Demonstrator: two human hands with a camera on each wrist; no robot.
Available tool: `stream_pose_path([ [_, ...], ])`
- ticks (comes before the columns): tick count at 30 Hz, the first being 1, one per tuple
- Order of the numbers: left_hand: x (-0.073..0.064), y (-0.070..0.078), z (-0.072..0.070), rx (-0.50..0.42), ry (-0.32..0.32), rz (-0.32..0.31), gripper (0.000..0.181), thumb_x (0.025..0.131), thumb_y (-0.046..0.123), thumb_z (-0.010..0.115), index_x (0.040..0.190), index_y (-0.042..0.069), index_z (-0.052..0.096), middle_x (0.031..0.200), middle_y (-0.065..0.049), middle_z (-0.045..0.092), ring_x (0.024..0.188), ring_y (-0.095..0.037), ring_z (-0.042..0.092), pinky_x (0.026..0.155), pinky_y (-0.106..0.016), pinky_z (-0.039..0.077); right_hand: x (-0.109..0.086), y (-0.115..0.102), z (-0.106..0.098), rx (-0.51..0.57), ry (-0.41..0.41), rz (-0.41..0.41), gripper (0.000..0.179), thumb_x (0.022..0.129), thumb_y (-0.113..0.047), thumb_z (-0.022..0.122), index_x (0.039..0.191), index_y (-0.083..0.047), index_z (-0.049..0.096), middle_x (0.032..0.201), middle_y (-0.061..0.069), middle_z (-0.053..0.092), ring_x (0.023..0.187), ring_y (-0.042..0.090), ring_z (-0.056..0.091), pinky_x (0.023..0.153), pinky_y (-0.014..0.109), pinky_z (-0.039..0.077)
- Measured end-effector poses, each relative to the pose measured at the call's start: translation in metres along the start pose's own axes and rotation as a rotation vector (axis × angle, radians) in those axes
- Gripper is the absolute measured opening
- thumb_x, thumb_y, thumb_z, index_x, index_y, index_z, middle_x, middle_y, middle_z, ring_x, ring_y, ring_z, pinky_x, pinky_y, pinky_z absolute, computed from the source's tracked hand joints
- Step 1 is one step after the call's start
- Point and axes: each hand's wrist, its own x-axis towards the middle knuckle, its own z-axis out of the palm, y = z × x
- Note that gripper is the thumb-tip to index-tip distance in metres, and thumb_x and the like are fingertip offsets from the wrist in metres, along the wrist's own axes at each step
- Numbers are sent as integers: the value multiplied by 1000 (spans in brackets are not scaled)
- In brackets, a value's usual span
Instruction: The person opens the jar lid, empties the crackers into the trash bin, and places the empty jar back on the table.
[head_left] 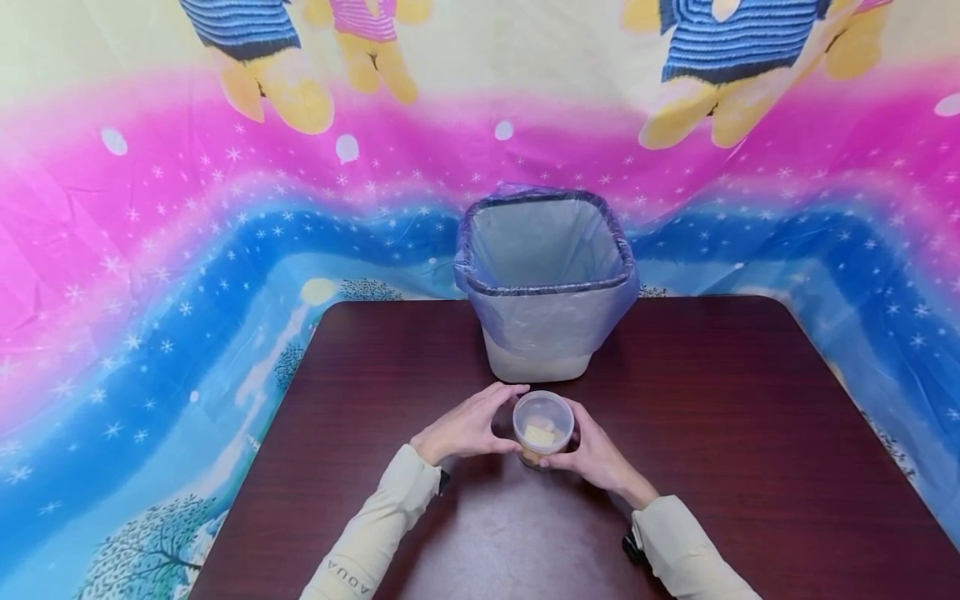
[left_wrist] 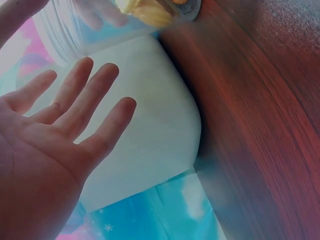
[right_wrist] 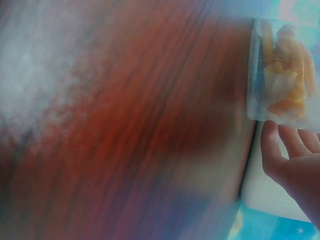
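One clear tub (head_left: 543,429) sits upright between the two hands, over the table (head_left: 750,425); can't tell if its base bears on the wood. The right hand (head_left: 596,454) has it, thumb round the near side, fingers curving round the far side. The left hand (head_left: 468,427) is spread, not gripping: from the left wrist its four fingers stand apart from each other and clear of the wall. Thumb tip is right by the tub; contact can't be told.

Why so: hands from opposite sides likely keep a round, smooth tub from tipping. Mouth-up probably keeps the yellowish pieces (right_wrist: 287,75) inside. Lid or none, can't tell.

Just beyond both hands, one pale bin (head_left: 536,367), upright, apart from the tub. Its purple-tinted liner (head_left: 555,321) is folded over the rim, presumably so it won't slip in. Patterned cloth (head_left: 225,233) hangs behind, farther out than the hands, probably as backdrop.

Counts: two hands, two pale sleeves (head_left: 367,517), one tub, one bin, one liner, one table. Several pieces in the tub; overlap blocks an exact number.
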Motion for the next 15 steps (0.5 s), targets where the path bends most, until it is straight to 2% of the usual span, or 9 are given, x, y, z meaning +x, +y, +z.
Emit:
stream_pose_path([
  [8, 2, -3, 0, 5, 4, -18, 80, 66, 37, 76, 133, 18, 38, 102, 6, 53, 99, -13, 53, 87, -23, 41, 0, 1, 0, -5, 9, -8, 90, 59, -6, 81, 134, -5, 32, 126, 15, 46, 112, 32, 49, 89, 42, 43],
  [15, 4, -4, -1, 12, 4, -27, 77, 66, 36, 76, 131, 14, 41, 97, 5, 55, 93, -7, 52, 85, -22, 41, 1, 2, 0, 5, 0, -11, 90, 59, -6, 81, 134, -5, 31, 127, 17, 44, 113, 34, 47, 90, 46, 40],
])
